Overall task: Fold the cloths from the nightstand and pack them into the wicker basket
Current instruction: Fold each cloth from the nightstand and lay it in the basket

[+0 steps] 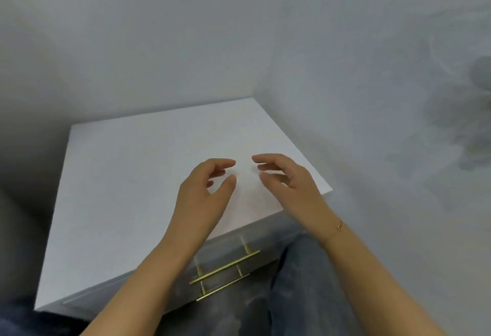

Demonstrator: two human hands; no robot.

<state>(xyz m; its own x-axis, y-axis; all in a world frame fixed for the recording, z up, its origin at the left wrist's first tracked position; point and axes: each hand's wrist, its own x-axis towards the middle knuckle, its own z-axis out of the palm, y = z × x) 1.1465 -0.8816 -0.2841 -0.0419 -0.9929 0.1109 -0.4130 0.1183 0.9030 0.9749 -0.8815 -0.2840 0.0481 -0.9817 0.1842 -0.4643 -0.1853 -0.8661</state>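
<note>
Head view: we are looking down at a white nightstand [127,176] sitting in a corner between two pale walls. Its top surface is showing as plain white. We are not seeing the cloths or the wicker basket anywhere in this view, so we cannot tell where they are.

Left hand [204,189] is hovering over the front right part of the surface, palm turned inward toward the other hand. Its fingers [223,163] are loosely curved and slightly apart, thumb separated below them, holding nothing. Whether it is touching the surface, we cannot tell.

Right hand [289,179] is hovering just beside it, nearer the right edge of the nightstand, palm facing the left hand. Its fingers [265,159] are also relaxed, curving and spread a little, gripping nothing. The two sets of fingertips are pointing at each other with a small gap between, not touching.

A thin gold bracelet [339,226] is sitting on the right wrist.

Below the top, two gold bar handles [225,269] are showing on the nightstand's front, one above the other, partly behind the left forearm.

Blue jeans [300,296] are showing at the bottom, in front of the nightstand. A blurred grey shape [481,72] is sitting at the right edge; we cannot tell what it is.
</note>
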